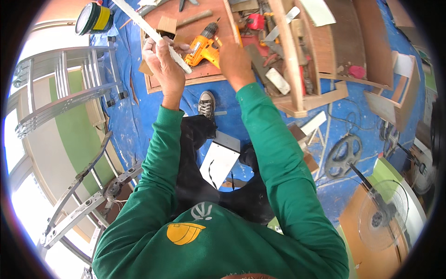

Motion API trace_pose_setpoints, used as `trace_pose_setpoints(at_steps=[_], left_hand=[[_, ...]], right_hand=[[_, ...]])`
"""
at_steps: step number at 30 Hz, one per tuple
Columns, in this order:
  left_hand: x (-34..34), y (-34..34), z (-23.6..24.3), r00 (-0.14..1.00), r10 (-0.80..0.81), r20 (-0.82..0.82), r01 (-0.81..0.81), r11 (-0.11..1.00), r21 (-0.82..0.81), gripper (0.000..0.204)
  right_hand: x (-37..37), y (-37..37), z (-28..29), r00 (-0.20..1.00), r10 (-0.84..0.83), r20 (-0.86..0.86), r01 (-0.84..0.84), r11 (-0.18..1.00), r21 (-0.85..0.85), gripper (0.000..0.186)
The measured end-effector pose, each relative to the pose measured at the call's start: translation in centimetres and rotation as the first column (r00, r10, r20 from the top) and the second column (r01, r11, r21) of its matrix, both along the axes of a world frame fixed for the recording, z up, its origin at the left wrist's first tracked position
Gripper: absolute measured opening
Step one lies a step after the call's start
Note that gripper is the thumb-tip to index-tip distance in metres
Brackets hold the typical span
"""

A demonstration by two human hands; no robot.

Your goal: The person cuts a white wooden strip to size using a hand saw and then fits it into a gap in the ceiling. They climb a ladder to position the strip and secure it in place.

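My left hand point(163, 65) grips a long white strip point(138, 21) that slants up toward the upper left. An orange and black cordless drill point(199, 50) lies between my hands on a reddish wooden board point(163, 10), its chuck pointing away from me. My right hand point(234, 60) is closed beside the drill's right side, with a small yellowish item at its fingertips; what exactly it holds is hidden. A small wooden block point(167, 24) sits near the strip.
A wooden frame point(292, 56) with assorted tools stands right of the board, beside wooden cabinet pieces point(376, 42). Aluminium ladders point(69, 88) line the left. A bucket point(93, 19) is at top left. Fans point(381, 214), cables and offcuts point(312, 122) lie right. A white box point(218, 162) is between my legs.
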State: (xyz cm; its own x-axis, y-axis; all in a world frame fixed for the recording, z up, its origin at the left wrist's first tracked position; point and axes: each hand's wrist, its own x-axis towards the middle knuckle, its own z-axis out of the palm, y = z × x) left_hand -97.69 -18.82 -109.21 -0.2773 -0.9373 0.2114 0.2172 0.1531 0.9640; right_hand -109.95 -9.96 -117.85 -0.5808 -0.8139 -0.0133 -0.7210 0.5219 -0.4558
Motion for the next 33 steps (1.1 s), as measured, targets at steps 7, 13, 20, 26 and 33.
trace_pose_setpoints(at_steps=[7,13,20,26,33], left_hand=[[2.6,-1.6,-4.2,1.0,-0.02,-0.008,0.018,0.987,-0.158,0.039],[3.5,-1.0,-1.8,0.994,-0.076,-0.081,0.043,0.935,-0.351,0.03],[4.3,3.8,-2.9,0.987,-0.149,0.057,0.159,0.899,-0.407,0.032],[9.2,8.8,-2.3,0.927,-0.338,-0.161,0.316,0.937,-0.147,0.027],[12.4,13.8,-7.7,0.962,-0.271,-0.03,0.269,0.962,-0.045,0.036]], right_hand=[[1.5,-1.2,0.0,0.994,0.106,0.0,-0.106,0.989,-0.104,0.014],[12.4,-2.6,-8.2,0.885,0.392,-0.25,-0.463,0.699,-0.545,0.018],[14.0,-3.5,-12.6,0.964,0.264,-0.033,-0.26,0.907,-0.332,0.018],[16.0,2.8,-8.9,0.864,0.293,0.409,-0.162,0.932,-0.325,0.036],[16.8,14.8,-8.7,0.059,0.31,0.949,0.308,0.899,-0.313,0.035]])
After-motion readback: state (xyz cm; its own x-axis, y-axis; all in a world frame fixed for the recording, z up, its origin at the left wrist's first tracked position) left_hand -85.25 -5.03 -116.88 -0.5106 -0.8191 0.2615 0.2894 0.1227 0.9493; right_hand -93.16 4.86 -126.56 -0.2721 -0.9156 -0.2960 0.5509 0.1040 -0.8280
